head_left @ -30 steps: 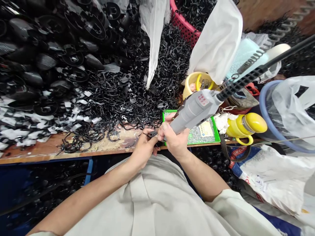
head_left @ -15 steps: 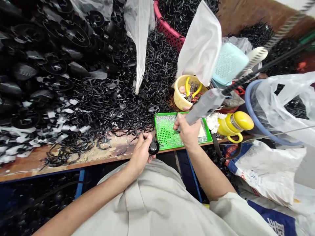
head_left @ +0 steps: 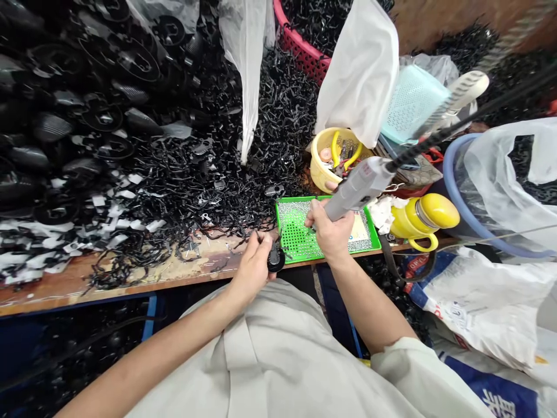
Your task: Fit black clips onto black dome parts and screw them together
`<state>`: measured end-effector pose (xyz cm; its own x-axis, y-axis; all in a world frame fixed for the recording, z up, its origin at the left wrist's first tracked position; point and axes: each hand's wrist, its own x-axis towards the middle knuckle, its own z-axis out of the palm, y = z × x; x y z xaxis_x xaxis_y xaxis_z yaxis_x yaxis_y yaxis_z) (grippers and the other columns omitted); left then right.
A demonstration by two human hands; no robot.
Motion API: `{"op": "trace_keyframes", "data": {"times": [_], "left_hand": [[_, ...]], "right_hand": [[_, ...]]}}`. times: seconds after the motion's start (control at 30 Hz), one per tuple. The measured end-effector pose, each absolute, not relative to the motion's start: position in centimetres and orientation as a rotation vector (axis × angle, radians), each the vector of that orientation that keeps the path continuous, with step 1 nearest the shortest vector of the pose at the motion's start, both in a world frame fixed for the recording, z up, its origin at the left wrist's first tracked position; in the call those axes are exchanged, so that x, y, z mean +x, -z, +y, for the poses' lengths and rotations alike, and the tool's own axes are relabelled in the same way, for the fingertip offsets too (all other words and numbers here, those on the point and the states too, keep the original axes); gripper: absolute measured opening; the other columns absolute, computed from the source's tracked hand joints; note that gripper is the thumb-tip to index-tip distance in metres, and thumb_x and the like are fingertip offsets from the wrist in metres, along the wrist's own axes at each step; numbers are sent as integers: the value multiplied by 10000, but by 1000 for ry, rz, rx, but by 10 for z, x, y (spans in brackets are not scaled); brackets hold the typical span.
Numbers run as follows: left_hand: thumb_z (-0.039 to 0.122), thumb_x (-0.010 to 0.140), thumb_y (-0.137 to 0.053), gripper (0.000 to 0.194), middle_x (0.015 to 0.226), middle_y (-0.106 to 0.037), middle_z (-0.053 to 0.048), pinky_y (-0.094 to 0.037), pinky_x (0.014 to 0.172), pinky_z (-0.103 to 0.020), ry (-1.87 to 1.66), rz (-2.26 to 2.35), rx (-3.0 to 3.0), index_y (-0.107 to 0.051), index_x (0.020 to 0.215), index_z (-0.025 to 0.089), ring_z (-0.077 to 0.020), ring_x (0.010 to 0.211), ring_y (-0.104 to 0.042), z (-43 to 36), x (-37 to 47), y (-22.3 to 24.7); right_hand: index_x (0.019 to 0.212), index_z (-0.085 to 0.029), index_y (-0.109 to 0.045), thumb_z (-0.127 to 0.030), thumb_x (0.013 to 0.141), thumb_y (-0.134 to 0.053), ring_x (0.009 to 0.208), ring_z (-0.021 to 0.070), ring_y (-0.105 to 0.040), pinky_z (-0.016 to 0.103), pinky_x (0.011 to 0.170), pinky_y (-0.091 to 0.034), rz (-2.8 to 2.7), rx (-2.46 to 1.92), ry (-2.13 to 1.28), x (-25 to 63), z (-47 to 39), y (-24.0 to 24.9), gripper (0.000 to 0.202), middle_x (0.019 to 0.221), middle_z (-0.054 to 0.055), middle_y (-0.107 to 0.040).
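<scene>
My left hand (head_left: 255, 261) is closed on a small black plastic part (head_left: 276, 256) with a rounded end, at the front edge of the wooden bench (head_left: 209, 255). In my right hand (head_left: 333, 232) is a grey electric screwdriver (head_left: 359, 186), its body slanting up to the right toward a dark cable. Its tip is hidden by my fingers. Both hands are apart, and the right one is over a green tray (head_left: 300, 258) with a perforated base and many small silvery screws.
Heaps of black plastic pieces (head_left: 195, 168) cover the bench to the left and back. A yellow tub (head_left: 322, 171) with pliers stands behind the tray. To the right are a yellow flask (head_left: 429, 215) and a blue-rimmed bin (head_left: 455, 168). A red basket (head_left: 304, 55) stands at the back.
The view has shifted slightly, moving the right-hand objects rightward. My left hand and the black part have turned a little; the screwdriver stays in my right hand above the tray.
</scene>
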<state>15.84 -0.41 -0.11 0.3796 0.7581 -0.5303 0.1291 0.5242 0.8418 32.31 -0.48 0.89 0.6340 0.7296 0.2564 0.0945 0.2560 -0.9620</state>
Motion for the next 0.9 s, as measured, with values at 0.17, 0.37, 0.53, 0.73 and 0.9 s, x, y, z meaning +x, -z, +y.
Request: {"op": "trace_keyframes", "data": {"times": [0.17,0.37,0.53,0.73,0.9], "left_hand": [[511,887,-452,261,593,-427,79,-339,326,-151,-487,1129,959,-408,890,254,-76,394,-423,-5,158,1],[540,867,-495,286,649,-426,65,-390,345,-189,-514,1102,939,-435,909,263,-89,427,-427,-6,157,2],[516,867,-509,271,636,-430,65,-391,344,-194,-551,1105,976,-455,923,257,-87,402,-409,-8,157,6],[506,865,-507,263,713,-464,38,-417,346,-196,-537,1089,1077,-474,899,247,-107,486,-461,-9,153,3],[459,886,-474,211,689,-450,50,-403,336,-186,-495,1098,1072,-453,899,249,-91,444,-439,-6,153,1]], "right_hand": [[1168,-240,-494,-414,819,-663,401,91,-516,231,410,-456,-760,-1098,-534,304,-9,-35,425,554,-103,-513],[1075,-238,-507,-388,820,-659,418,88,-518,231,422,-458,-727,-987,-745,278,-11,-47,332,567,-93,-516],[963,-237,-463,-374,811,-668,385,86,-499,230,426,-456,-764,-1017,-826,270,-6,-35,290,523,-107,-517],[957,-210,-485,-341,804,-689,376,76,-496,221,432,-448,-771,-1020,-854,268,-7,-32,287,525,-93,-545],[1085,-210,-515,-369,804,-681,375,82,-493,212,383,-426,-740,-1061,-816,291,-13,-38,363,525,-107,-517]]}}
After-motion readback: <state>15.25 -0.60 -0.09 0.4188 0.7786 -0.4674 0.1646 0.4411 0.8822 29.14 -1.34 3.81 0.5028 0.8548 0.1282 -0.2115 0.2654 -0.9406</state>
